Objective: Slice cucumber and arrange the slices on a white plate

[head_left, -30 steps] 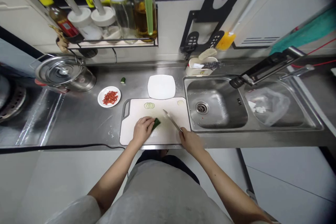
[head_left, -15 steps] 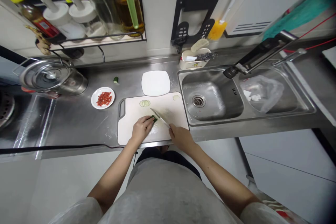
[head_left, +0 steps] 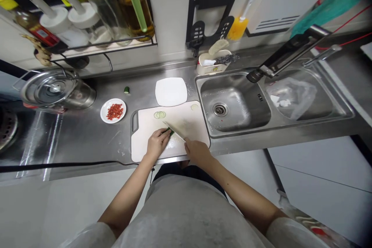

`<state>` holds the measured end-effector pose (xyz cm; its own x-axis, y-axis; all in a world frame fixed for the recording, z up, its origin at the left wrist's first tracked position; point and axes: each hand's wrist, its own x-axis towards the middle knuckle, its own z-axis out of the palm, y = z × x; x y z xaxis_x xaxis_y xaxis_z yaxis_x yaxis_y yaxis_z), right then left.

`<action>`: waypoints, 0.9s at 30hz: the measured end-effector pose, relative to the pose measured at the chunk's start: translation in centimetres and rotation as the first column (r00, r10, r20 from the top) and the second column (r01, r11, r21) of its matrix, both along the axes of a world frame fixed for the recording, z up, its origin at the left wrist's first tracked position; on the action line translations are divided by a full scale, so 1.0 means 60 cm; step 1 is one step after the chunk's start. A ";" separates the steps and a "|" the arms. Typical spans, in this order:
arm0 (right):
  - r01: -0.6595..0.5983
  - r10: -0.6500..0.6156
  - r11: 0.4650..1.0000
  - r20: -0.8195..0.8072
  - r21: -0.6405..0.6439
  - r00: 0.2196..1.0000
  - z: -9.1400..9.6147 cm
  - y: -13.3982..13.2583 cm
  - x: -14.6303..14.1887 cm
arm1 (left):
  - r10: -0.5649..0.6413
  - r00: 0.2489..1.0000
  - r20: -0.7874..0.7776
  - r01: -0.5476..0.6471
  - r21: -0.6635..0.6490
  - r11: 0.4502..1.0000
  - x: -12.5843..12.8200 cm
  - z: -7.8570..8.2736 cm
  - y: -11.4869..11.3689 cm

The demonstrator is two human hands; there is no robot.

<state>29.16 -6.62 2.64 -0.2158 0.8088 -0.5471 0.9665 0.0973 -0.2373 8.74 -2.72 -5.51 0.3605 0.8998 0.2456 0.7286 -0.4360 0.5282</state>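
Observation:
On the white cutting board [head_left: 148, 143], my left hand [head_left: 157, 143] is closed around a dark green cucumber piece [head_left: 171, 133], most of which the fingers hide. My right hand [head_left: 198, 152] grips a knife [head_left: 176, 131] by its handle, and the blade lies slanted across the cucumber, its tip pointing to the far left. Several thin cucumber slices [head_left: 159, 114] overlap near the board's far edge. A single pale slice [head_left: 194, 107] lies by the far right corner. Behind the board sits a white square plate [head_left: 171, 91].
A small plate [head_left: 104, 113] of chopped red pieces and a cucumber end [head_left: 126, 90] stand left of the board. Farther left is a steel pot [head_left: 78, 95]. The sink [head_left: 238, 120] lies to the right, with a plastic bag [head_left: 302, 95] in its second basin. A bottle rack [head_left: 128, 44] hangs above.
The knife has shifted slightly left over the cucumber, with my right hand moving along. My left hand stays on the cucumber. The camera view has moved a little.

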 end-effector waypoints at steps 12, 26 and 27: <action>-0.031 0.030 0.999 0.037 0.012 0.999 -0.006 -0.001 -0.009 | -0.048 0.999 0.019 0.049 -0.055 0.997 -0.004 0.003 0.010; -0.020 0.020 1.000 -0.002 -0.017 1.000 0.001 0.012 -0.021 | -0.069 0.998 0.010 0.069 -0.038 0.997 -0.006 0.002 0.012; -0.014 0.014 1.000 -0.007 -0.013 1.000 0.000 0.012 -0.021 | -0.069 0.998 0.009 0.069 -0.033 0.997 -0.006 0.002 0.012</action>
